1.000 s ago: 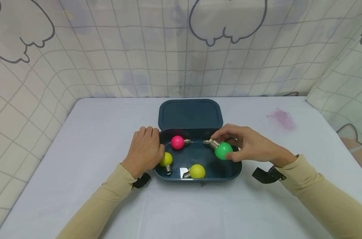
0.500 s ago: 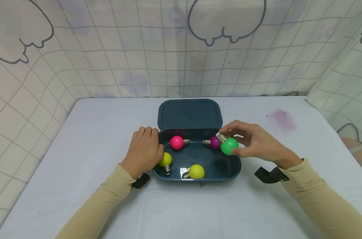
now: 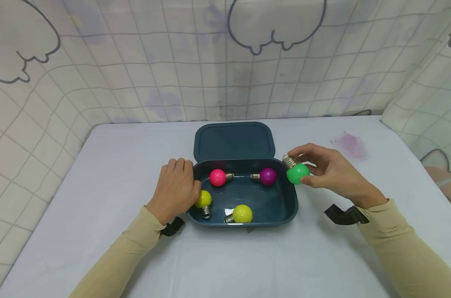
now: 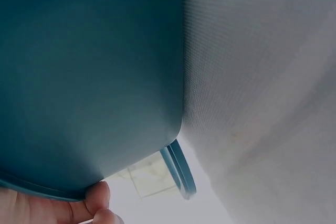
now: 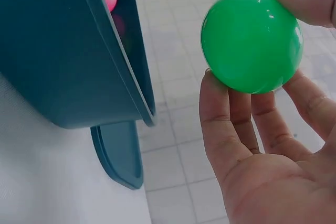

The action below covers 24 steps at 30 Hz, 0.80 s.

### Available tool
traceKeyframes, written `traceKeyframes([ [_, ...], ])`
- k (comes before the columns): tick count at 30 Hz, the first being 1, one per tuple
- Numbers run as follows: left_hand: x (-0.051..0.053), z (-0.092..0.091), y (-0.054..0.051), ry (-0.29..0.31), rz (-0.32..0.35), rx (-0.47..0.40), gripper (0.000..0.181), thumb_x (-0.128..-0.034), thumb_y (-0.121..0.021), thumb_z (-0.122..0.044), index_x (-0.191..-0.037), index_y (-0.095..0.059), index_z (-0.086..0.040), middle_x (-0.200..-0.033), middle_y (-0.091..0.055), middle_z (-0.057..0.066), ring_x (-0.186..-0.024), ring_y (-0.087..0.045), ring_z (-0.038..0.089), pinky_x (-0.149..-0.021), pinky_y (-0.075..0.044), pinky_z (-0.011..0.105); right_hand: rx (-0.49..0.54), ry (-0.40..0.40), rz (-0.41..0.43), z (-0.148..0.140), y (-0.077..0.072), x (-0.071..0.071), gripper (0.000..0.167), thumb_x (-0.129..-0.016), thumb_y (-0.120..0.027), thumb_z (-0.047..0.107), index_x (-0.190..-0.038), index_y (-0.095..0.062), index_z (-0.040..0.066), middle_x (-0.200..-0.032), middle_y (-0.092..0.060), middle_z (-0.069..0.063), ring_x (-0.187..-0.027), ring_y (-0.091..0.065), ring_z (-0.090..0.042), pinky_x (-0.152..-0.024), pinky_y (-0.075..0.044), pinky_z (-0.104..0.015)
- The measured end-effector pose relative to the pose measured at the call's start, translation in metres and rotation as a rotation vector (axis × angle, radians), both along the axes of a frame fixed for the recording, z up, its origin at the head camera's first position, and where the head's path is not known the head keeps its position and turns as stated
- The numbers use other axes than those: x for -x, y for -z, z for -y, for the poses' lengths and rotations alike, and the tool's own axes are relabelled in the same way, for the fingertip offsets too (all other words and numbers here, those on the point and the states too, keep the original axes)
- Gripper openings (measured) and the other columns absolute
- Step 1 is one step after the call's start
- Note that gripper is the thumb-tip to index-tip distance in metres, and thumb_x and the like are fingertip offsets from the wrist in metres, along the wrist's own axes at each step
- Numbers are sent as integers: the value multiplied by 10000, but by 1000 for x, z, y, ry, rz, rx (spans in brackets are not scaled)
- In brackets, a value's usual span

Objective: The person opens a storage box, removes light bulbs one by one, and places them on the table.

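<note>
My right hand [image 3: 327,171] pinches a green light bulb [image 3: 298,173] between thumb and fingers, just past the box's right rim, its metal screw base tilted up and left. In the right wrist view the green bulb [image 5: 252,40] is held above the table beside the box wall. My left hand [image 3: 176,186] grips the left rim of the dark teal box [image 3: 274,207]; in the left wrist view its fingers [image 4: 97,198] curl at that rim. Inside lie a pink bulb [image 3: 218,177], a purple bulb [image 3: 268,176] and two yellow bulbs, one [image 3: 203,199] partly behind the left thumb, another [image 3: 242,213] near the front wall.
Behind the box lies its dark teal lid [image 3: 234,141], flat on the white table [image 3: 225,260]. A pinkish stain [image 3: 350,145] marks the cloth at the back right. A grid-patterned curtain [image 3: 173,74] stands behind the table and along both sides.
My right hand has lifted the green bulb rightward and up, from above the box's inside to past its right rim. The purple bulb is now uncovered. My left hand stays on the rim.
</note>
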State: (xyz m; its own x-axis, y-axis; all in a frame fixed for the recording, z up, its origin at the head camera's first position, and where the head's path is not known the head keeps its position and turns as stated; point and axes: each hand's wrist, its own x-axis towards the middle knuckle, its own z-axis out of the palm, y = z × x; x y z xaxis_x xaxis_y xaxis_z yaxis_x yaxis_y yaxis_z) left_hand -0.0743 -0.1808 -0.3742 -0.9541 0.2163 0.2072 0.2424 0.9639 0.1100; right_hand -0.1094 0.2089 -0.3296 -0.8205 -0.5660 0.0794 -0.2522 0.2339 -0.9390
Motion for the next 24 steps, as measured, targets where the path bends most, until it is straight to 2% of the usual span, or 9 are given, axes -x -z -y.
traceKeyframes([
  [14,0,1,0,3,-10,-20,179,-901,-490,-176,-933,-513,-1,-829,-472,121,-845,-420,285,-743,-331,381,53,47,34,-16,5,2,530,-899,-703,-65,-1397,-549,33,-1317,-616,-44,-1147,-685,-131,-852,-588,-216],
  [19,1,0,1,7,-20,-21,181,-895,-491,-178,-933,-515,-2,-834,-481,123,-847,-425,291,-745,-341,386,89,75,19,-23,9,4,550,-880,-712,-92,-1395,-539,1,-1321,-616,-40,-1168,-667,-88,-965,-551,-180],
  [24,0,0,1,5,-12,-27,181,-895,-481,-179,-930,-513,-5,-834,-481,121,-847,-421,289,-749,-340,387,74,86,21,-28,12,7,558,-890,-709,-79,-1412,-530,5,-1341,-618,-26,-1178,-666,-85,-916,-569,-186],
])
